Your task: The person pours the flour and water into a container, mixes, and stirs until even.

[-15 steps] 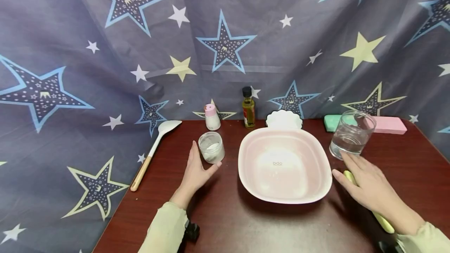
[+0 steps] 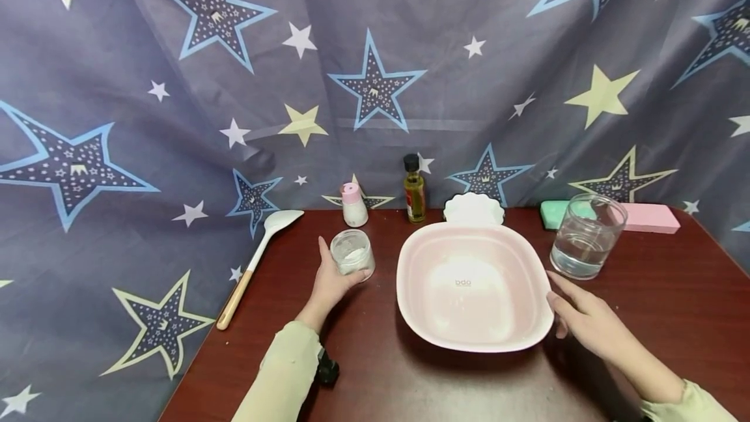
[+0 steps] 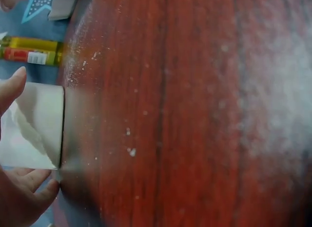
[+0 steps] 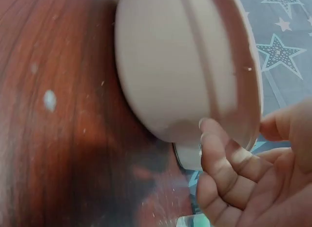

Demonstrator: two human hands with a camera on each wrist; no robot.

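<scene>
My left hand point(image 2: 333, 284) grips a clear jar point(image 2: 354, 254) of white powder, thumb on the near side and fingers on the far left side. In the left wrist view the powder slopes inside the jar point(image 3: 36, 132). At the right rim of a pale pink basin point(image 2: 463, 305) is my right hand point(image 2: 586, 321), its thumb at the rim and fingers bent under the outer side. The right wrist view shows the basin wall point(image 4: 165, 56) beside those fingers point(image 4: 219, 163). The basin stands on the table.
Behind the jar are a pink-capped shaker point(image 2: 354, 206) and an oil bottle point(image 2: 414, 191). A scalloped white dish point(image 2: 473, 208) sits behind the basin. To the right stand a glass of water point(image 2: 586, 239) and green and pink blocks point(image 2: 650, 218). A white ladle point(image 2: 258, 266) lies left.
My left hand has closed round the jar. The right hand has moved left from beside the glass to the basin's rim. The green handle beneath it is no longer visible.
</scene>
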